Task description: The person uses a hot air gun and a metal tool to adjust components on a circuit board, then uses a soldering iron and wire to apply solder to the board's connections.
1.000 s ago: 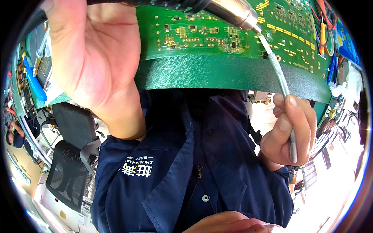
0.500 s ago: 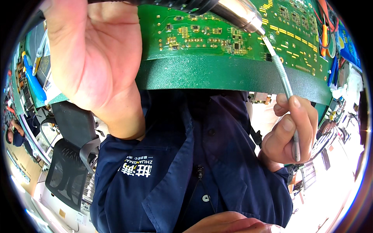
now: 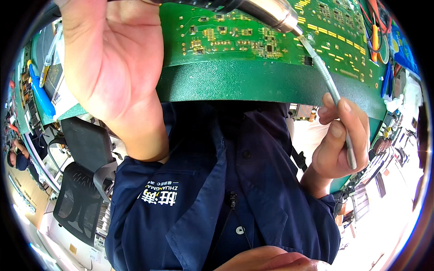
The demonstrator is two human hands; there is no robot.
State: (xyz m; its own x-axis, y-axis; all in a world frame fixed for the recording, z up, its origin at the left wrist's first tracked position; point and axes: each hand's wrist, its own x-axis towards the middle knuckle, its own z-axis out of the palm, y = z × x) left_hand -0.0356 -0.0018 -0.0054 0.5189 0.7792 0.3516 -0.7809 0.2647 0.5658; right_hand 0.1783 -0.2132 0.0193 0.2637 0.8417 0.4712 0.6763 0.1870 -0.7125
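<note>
My left hand (image 3: 113, 67) is palm up, its fingers curled at the top edge around the black handle of a hot-air tool (image 3: 203, 5). The tool's metal nozzle (image 3: 275, 16) points down at a green circuit board (image 3: 226, 49) with gold pads and small components. My right hand (image 3: 339, 135) grips a slim silver metal tool (image 3: 331, 88) with a knurled section, angled up to the board. Its flat tip is right by the nozzle's end; whether they touch I cannot tell.
A green mat (image 3: 235, 81) lines the bench edge. At left lie a blue-handled tool (image 3: 40, 95) and a black chair (image 3: 81, 149); another person (image 3: 18, 158) is at the far left. Cables and orange-handled tools (image 3: 375, 36) are at the right, with blue-handled tools (image 3: 386, 81).
My right hand and the silver tool have moved up and slightly right at the handle end; the tip is a little higher. The nozzle dipped slightly, then rose.
</note>
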